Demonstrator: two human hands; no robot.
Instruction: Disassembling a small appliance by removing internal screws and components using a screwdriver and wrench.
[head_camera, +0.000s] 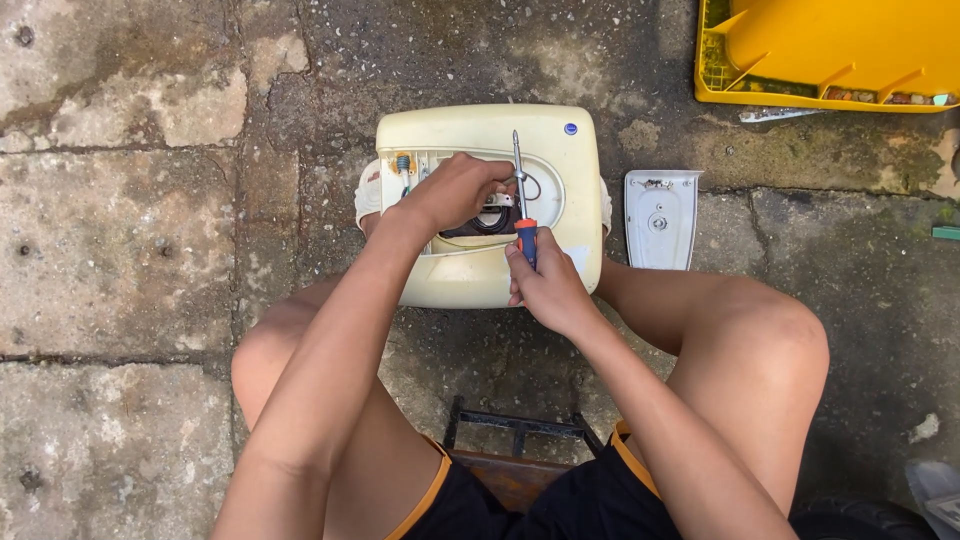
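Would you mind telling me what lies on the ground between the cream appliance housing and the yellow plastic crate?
In the head view, a small white cover panel lies on the stone ground between the cream housing and the yellow crate.

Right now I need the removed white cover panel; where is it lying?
The white cover panel lies flat on the concrete just right of the cream appliance housing, below the yellow bin.

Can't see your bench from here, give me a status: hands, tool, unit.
Left hand inside the cream water heater opening. Right hand gripping the screwdriver, tip at the opening. Removed white cover lies beside the unit on the right, clear of both hands.
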